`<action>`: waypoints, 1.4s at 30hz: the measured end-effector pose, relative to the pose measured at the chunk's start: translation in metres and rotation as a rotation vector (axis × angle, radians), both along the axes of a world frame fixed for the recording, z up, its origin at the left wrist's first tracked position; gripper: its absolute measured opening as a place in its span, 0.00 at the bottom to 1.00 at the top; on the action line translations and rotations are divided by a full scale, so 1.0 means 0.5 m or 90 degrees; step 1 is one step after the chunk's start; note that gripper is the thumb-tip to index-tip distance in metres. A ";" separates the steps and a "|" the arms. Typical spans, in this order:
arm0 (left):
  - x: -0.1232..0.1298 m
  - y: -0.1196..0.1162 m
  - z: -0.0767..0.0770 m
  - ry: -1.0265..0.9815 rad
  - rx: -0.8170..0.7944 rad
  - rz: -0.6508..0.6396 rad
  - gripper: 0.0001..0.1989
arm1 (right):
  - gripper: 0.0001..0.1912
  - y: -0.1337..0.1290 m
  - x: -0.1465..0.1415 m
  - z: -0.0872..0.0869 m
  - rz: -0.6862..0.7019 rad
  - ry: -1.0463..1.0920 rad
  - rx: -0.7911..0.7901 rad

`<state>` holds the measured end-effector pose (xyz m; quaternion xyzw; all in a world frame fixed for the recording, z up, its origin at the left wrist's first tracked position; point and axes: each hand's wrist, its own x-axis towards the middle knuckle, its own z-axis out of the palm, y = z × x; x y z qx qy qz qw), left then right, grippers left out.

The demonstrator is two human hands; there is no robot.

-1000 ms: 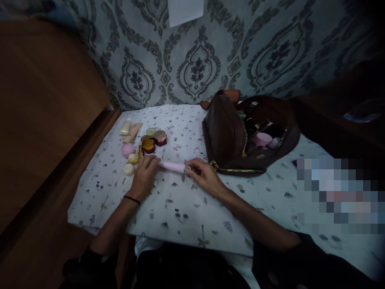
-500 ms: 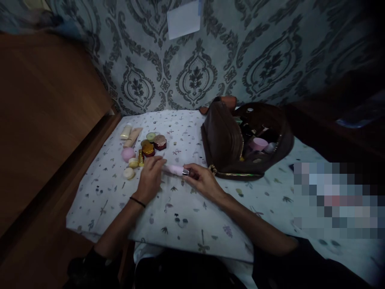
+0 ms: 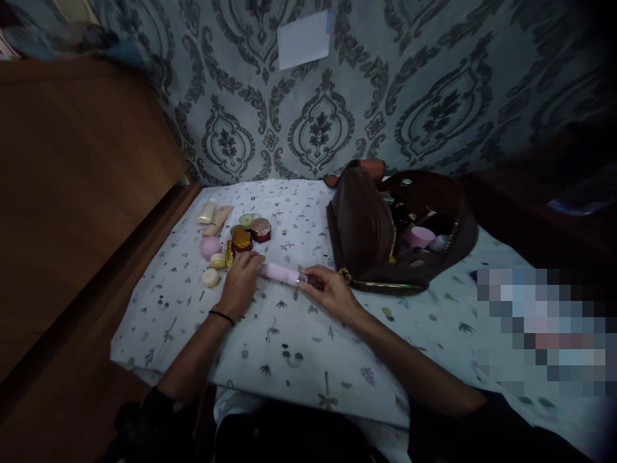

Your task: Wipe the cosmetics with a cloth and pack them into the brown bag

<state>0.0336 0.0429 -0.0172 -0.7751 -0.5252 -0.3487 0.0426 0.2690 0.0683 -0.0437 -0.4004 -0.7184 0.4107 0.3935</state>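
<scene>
A pale pink tube (image 3: 282, 273) with a silver band lies level between my two hands, just above the patterned cloth. My left hand (image 3: 242, 283) is closed on its left end. The fingers of my right hand (image 3: 329, 289) pinch the cap end at the right. Beyond my left hand sit a pink ball (image 3: 211, 248), a gold-lidded jar (image 3: 241, 240), a red jar with a pinkish lid (image 3: 261, 229), a round cream-coloured piece (image 3: 211, 278), a beige tube (image 3: 217, 221) and a small cream tube (image 3: 207, 212).
An open brown bag (image 3: 361, 218) stands to the right, with a pink container (image 3: 420, 236) and other small items inside. A wooden cabinet (image 3: 87, 161) borders the left side. The patterned wall rises behind, with a white paper (image 3: 303, 40) on it. A blurred-out area covers the far right.
The whole view has shifted slightly, moving things a little right and down. Both hands keep hold of the pink tube, and slightly more of its length shows between them.
</scene>
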 end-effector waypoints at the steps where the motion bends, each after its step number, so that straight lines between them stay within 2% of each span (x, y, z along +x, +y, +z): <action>1: -0.012 0.002 0.002 -0.016 -0.007 0.011 0.14 | 0.15 0.001 0.000 -0.001 0.005 0.005 -0.020; 6: -0.035 -0.001 0.016 -0.058 -0.026 0.032 0.12 | 0.16 0.004 0.000 -0.001 0.009 0.021 -0.060; 10: -0.001 -0.016 0.029 -0.040 0.007 -0.011 0.14 | 0.15 0.000 -0.001 0.004 0.010 0.004 -0.010; 14: 0.041 -0.022 0.027 0.080 0.001 -0.093 0.16 | 0.15 -0.005 -0.002 0.007 0.012 -0.007 0.032; 17: 0.032 -0.012 0.019 0.087 -0.018 -0.065 0.17 | 0.15 -0.003 0.000 0.004 0.007 -0.014 0.036; 21: -0.011 0.001 0.018 -0.002 -0.035 0.001 0.16 | 0.17 0.003 0.002 -0.002 0.027 0.029 -0.050; 24: -0.016 -0.009 0.023 -0.040 -0.030 -0.016 0.15 | 0.18 0.003 0.002 -0.002 0.069 0.034 -0.108; 28: 0.038 -0.038 0.026 -0.032 -0.019 -0.080 0.15 | 0.17 -0.004 0.001 0.006 0.064 0.007 -0.076; 31: 0.090 -0.055 0.022 0.012 -0.031 -0.142 0.16 | 0.11 -0.004 -0.002 0.008 0.048 0.002 -0.003; 34: 0.113 -0.062 0.015 0.072 -0.038 -0.169 0.17 | 0.06 -0.001 -0.003 0.004 0.055 0.007 0.006; 37: 0.097 -0.061 0.010 0.091 -0.035 -0.143 0.17 | 0.10 0.001 -0.003 0.001 0.055 0.010 -0.009; 42: 0.018 -0.055 0.003 0.027 -0.044 -0.070 0.16 | 0.13 0.000 -0.001 0.002 0.053 -0.025 0.012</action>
